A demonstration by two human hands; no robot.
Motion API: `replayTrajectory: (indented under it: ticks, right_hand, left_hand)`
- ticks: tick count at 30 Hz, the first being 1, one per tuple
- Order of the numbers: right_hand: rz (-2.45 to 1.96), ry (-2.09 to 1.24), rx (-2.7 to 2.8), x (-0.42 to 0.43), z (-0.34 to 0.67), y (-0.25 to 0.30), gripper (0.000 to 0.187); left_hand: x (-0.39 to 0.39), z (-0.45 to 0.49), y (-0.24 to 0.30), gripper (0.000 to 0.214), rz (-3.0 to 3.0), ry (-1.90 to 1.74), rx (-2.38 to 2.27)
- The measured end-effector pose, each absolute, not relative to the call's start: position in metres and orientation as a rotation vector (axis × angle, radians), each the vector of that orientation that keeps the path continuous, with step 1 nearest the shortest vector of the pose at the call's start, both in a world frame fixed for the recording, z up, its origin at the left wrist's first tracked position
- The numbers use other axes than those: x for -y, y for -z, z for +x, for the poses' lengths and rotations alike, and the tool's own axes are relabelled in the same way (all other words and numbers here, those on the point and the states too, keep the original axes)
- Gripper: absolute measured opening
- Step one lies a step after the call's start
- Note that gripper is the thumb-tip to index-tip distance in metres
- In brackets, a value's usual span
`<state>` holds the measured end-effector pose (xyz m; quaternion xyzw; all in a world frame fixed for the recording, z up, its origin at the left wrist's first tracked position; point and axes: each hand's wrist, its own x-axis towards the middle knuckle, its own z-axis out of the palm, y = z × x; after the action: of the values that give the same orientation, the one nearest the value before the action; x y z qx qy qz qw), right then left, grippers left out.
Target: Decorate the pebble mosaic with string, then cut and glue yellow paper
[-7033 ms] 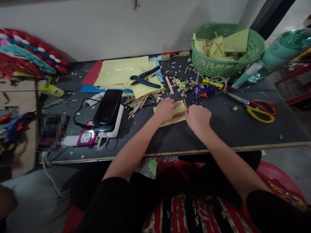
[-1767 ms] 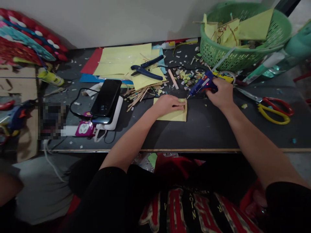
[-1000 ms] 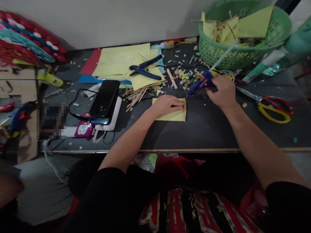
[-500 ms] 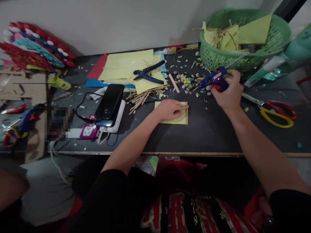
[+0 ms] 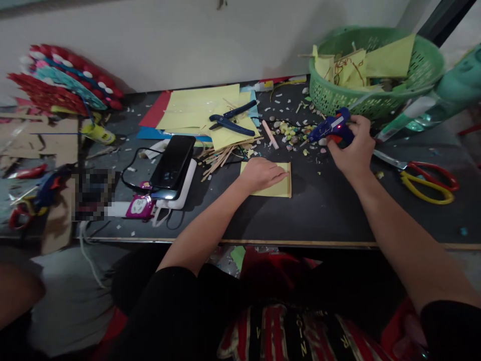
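Note:
My left hand rests on a small yellow card, its fingers curled together. What lies under or between those fingertips is hidden. A thin wooden stick runs along the card's right edge, just beside the fingertips. In my right hand is a blue glue gun with a red light lit on its side. Its nozzle points left, low over the table among small pebbles and yellow scraps. A pale pink stick lies left of the nozzle.
Blue pliers lie on yellow sheets, with thin wooden sticks below. A phone sits on a white power bank at left. A green basket and red-yellow scissors are at right. Another person's leg shows lower left.
The view has tilted slightly, so everything sits a little lower. A thin stick end seen at my left fingertips before no longer shows. My right hand keeps hold of the glue gun.

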<state>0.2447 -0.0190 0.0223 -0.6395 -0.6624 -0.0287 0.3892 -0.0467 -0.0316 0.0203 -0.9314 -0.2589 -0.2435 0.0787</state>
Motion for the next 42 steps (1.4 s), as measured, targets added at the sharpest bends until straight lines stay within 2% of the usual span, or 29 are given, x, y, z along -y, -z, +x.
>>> replayTrajectory:
  ticks: [7,12,15,18,21,25,33,35,39,42]
  right_hand:
    - [-1.562,0.018,1.818,0.025,0.243,-0.027,0.041]
    - [-1.483,0.004,1.712,0.032,0.232,-0.062,0.040]
    - [-1.554,-0.140,1.767,0.020,0.218,-0.090,0.047]
    - [-1.700,-0.536,1.964,-0.005,0.197,-0.107,0.041]
    - [-1.664,-0.528,2.170,-0.037,0.174,-0.109,0.042]
    - [-1.530,-0.446,2.404,-0.082,0.158,-0.097,0.053]
    - [-1.600,-0.659,2.510,-0.145,0.174,-0.075,0.056]
    - [-1.615,-0.597,2.563,-0.154,0.180,-0.074,0.059]
    - [-1.722,-0.255,2.632,-0.165,0.186,-0.077,0.044]
    - [-1.823,-0.118,2.642,-0.160,0.181,-0.080,0.036]
  left_hand:
    - [0.025,-0.056,-0.024,0.044,-2.416,1.130,0.678]
    - [0.003,-0.066,-0.008,0.053,-2.389,1.405,1.028]
    - [-0.004,-0.070,-0.005,0.060,-2.343,1.817,1.369]
    - [-0.009,-0.075,-0.009,0.067,-1.978,2.424,1.627]
    - [-0.014,-0.081,-0.014,0.071,-1.685,2.705,1.688]
    - [-0.014,-0.084,-0.015,0.073,-1.780,2.514,1.743]
    - [-0.003,-0.081,-0.012,0.074,-2.188,1.990,1.699]
    - [-0.002,-0.081,-0.012,0.075,-2.229,1.872,1.717]
    - [-0.002,-0.081,-0.014,0.072,-2.321,1.669,1.650]
    - [-0.005,-0.083,-0.016,0.062,-2.475,1.382,1.596]
